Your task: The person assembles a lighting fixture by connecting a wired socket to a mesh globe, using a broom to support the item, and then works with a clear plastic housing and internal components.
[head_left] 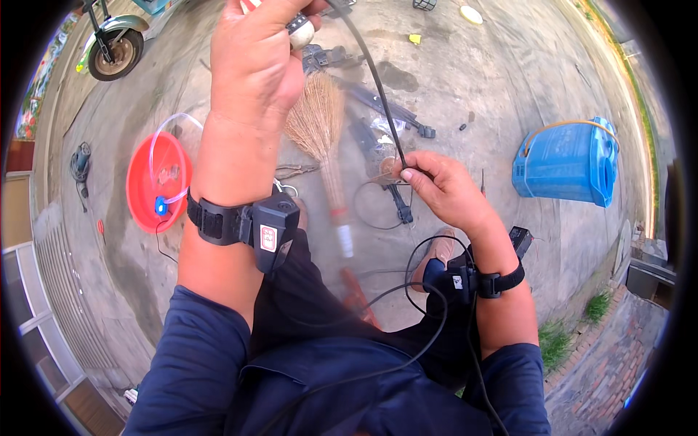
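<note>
The black cable (378, 80) looks light, limp and springy (likely to twist if held loosely), so a pinch near each end seems the surest hold. It runs taut between the hands. The left hand (254, 65) is closed around a small silvery fitting (302, 30) at its upper end; the right hand (443, 185) pinches its lower end between thumb and fingertips, just above a straw broom (320, 123) on the concrete.

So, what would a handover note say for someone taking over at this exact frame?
Left hand: raised, closed around a silvery metal fitting at the upper end of the black cable.
Right hand: fingertips pinching the same cable lower down.
Around: straw broom on the concrete below the hands, red basin with clear tubing to the left, blue canister to the right.
Done or left: cannot tell from this frame; the cable is held taut between both hands.
</note>
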Demonstrator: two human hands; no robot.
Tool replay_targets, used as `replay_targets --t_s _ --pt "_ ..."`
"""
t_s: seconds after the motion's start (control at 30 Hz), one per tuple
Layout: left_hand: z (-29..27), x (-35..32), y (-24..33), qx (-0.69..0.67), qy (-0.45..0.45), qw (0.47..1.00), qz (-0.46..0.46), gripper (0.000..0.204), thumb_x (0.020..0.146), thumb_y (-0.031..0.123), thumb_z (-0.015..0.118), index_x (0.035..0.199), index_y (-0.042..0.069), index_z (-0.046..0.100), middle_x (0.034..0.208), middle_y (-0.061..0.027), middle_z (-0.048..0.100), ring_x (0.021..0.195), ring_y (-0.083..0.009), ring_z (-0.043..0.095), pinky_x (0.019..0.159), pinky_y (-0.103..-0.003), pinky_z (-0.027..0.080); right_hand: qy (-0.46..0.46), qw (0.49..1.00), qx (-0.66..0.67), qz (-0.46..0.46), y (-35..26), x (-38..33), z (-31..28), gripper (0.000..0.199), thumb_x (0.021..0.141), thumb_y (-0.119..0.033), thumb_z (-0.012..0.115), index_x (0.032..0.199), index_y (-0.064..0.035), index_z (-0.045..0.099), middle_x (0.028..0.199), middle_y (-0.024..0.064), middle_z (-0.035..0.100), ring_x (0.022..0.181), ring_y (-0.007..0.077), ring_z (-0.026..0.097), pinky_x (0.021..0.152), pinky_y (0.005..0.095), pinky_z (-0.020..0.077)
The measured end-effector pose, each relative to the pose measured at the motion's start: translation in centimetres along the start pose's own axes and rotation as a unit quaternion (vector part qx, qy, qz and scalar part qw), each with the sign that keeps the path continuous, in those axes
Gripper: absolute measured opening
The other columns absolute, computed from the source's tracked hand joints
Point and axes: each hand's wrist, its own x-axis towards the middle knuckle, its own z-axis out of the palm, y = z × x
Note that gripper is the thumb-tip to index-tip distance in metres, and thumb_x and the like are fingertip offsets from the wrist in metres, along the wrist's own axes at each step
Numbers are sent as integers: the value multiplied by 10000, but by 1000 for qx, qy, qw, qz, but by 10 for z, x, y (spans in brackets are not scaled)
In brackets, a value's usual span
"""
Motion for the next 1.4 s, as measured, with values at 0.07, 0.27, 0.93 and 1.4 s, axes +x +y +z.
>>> replay_targets --t_s 0.07,0.27,0.93,1.4 --pt "-10 4 -3 18 11 1000 5 142 916 12 653 982 63 539 860 -81 636 722 -192 623 646 -297 533 10 1000 23 2 -1 0 -3 130 983 -73 614 1064 -3 689 981 56 707 929 128 635 853 295 510" --pt "-8 -27 -34 71 -66 980 -173 298 853 5 726 1065 30 519 1078 -168 695 977 -257 702 747 -288 552 54 965 255 34 -13 3 -27 187 995 -139 616 1115 -13 684 1023 64 723 958 141 668 843 301 530" --pt "8 -89 -95 461 -253 837 -150 350 813 23 662 1162 45 640 996 -38 693 882 -103 623 790 -277 508 216 841 493 -59 -23 -4 -93 237 1045 -186 522 1172 -5 607 1085 143 701 978 270 727 803 355 617" --pt "7 -88 -100 173 -154 939 -254 231 858 28 731 1019 61 568 1052 -102 679 961 -168 666 803 -319 527 248 785 553 -127 -30 -18 -115 295 1061 -214 510 1234 12 585 1185 155 680 1097 305 687 861 384 629"
